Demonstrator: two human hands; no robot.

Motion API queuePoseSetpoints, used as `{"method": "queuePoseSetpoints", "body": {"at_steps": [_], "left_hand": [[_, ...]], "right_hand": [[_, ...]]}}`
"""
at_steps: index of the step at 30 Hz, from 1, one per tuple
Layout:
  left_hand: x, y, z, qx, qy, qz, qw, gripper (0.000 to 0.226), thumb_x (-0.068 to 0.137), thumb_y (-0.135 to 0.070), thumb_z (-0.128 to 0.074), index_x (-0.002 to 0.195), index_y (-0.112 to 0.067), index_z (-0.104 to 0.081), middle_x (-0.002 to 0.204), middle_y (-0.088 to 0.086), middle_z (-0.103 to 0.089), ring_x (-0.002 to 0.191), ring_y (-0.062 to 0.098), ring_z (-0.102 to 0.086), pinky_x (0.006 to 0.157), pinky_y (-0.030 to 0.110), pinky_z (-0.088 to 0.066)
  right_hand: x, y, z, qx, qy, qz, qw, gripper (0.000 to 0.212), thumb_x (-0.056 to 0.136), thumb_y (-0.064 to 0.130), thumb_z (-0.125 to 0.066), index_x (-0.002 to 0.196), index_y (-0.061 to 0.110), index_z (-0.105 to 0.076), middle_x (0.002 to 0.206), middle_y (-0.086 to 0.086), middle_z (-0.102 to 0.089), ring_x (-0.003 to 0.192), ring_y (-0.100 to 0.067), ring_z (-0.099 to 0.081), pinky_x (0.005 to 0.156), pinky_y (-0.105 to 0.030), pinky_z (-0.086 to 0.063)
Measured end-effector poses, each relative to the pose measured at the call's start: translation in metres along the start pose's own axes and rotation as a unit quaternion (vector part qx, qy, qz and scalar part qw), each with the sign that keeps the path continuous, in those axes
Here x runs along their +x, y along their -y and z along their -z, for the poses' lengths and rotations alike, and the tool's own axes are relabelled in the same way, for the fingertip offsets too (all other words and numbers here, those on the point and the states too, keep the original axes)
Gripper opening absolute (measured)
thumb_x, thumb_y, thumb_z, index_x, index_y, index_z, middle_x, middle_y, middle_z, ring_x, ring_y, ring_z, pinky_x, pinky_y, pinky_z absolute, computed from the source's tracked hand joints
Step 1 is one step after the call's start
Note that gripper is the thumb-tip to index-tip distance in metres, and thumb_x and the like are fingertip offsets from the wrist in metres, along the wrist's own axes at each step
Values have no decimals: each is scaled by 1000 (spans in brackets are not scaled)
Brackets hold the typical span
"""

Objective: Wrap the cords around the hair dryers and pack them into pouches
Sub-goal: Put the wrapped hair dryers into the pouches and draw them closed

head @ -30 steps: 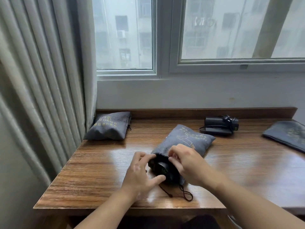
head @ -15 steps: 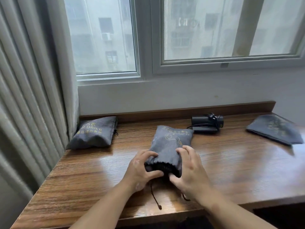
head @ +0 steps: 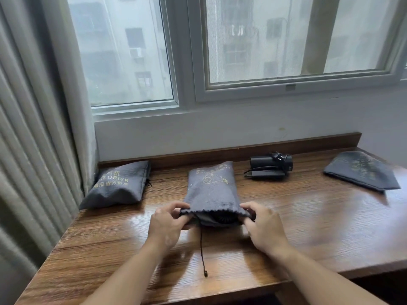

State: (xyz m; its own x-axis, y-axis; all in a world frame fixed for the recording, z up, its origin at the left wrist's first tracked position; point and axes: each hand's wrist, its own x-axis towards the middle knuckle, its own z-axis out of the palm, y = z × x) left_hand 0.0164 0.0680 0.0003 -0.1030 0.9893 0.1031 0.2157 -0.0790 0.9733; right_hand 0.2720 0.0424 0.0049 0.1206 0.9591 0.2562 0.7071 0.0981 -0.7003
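Note:
A grey drawstring pouch [head: 211, 188] lies in the middle of the wooden table [head: 308, 227], its mouth toward me. Inside the mouth shows the black grille of a hair dryer [head: 221, 218]. My left hand [head: 168, 223] pinches the left corner of the mouth and my right hand [head: 263, 225] pinches the right corner. A black drawstring [head: 202, 249] trails from the mouth toward the table's front edge. A second black hair dryer [head: 272, 166] with its cord wrapped lies at the back, bare.
A filled grey pouch [head: 120, 184] printed with gold letters lies at the back left by the curtain [head: 33, 128]. A flat empty grey pouch [head: 361, 170] lies at the back right. A low wooden ledge and the window wall run behind the table.
The pouch has been turned straight with its mouth toward me. Both hands moved from cupping its bunched end to pinching the two corners of the mouth, spreading it wide.

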Motion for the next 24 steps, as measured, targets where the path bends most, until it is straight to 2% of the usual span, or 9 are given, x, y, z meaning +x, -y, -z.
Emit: {"method": "queuePoseSetpoints", "body": {"at_steps": [2, 4, 7, 8, 11, 12, 15, 20, 24], "left_hand": [[3, -23, 4, -52, 1, 10, 999, 14, 84, 11, -75, 85, -3, -73, 67, 13, -74, 61, 28, -73, 54, 23, -59], [9, -48, 9, -78, 2, 12, 997, 10, 85, 11, -73, 86, 1, -71, 65, 10, -73, 58, 24, -73, 53, 21, -58], [24, -89, 17, -98, 3, 3, 995, 8, 88, 7, -71, 87, -1, -72, 76, 14, -71, 66, 22, -71, 56, 21, -58], [31, -101, 20, -104, 0, -5, 995, 9, 89, 6, -70, 87, -2, -72, 80, 15, -70, 67, 21, -70, 57, 21, -59], [47, -133, 31, -116, -17, -22, 993, 11, 91, 5, -68, 89, -6, -71, 83, 14, -69, 67, 21, -69, 56, 21, -59], [50, -143, 34, -116, -21, -26, 993, 11, 92, 4, -68, 90, -6, -70, 84, 13, -69, 68, 22, -69, 56, 20, -58], [56, -166, 41, -115, -27, -44, 992, 10, 94, 2, -66, 93, -7, -69, 84, 12, -69, 67, 21, -69, 53, 17, -55], [63, -186, 49, -121, -51, -72, 989, 13, 95, 2, -66, 91, -9, -70, 81, 11, -68, 57, 14, -68, 54, 18, -56], [68, -188, 57, -128, -56, -70, 988, 14, 95, 1, -66, 90, -10, -71, 85, 11, -69, 59, 15, -68, 57, 18, -58]], "right_hand": [[13, 7, 13, 39, -2, 7, 999, 24, 85, 8, -70, 101, 24, -80, 70, 20, -73, 67, 6, -64, 63, -6, -40], [31, 20, 28, 81, 11, 17, 996, 17, 88, 9, -71, 91, 22, -81, 56, 18, -67, 54, 3, -61, 57, -10, -42], [59, 51, 50, 151, 16, 33, 988, 13, 92, 14, -72, 85, 22, -79, 63, 3, -73, 55, -10, -64, 59, -33, -56], [68, 62, 58, 175, 8, 38, 984, 14, 92, 13, -72, 84, 21, -79, 66, 1, -74, 57, -11, -66, 61, -33, -57], [91, 95, 79, 204, -18, 30, 978, 20, 94, 4, -66, 81, 18, -74, 74, -2, -74, 58, -6, -66, 55, -13, -51], [98, 104, 84, 229, -7, 15, 973, 21, 96, 2, -64, 82, 15, -73, 76, -6, -73, 56, -5, -67, 55, -13, -52], [117, 121, 93, 313, 18, -30, 949, 18, 98, 1, -61, 88, 11, -72, 86, -13, -72, 55, -13, -69, 63, -29, -61], [132, 142, 104, 355, 4, -44, 934, 13, 99, 1, -59, 98, 4, -72, 81, -13, -71, 54, -16, -69, 52, -26, -59], [132, 148, 101, 373, 23, -48, 926, 14, 99, 0, -59, 96, 4, -72, 80, -12, -71, 55, -16, -71, 67, -35, -57]]}}
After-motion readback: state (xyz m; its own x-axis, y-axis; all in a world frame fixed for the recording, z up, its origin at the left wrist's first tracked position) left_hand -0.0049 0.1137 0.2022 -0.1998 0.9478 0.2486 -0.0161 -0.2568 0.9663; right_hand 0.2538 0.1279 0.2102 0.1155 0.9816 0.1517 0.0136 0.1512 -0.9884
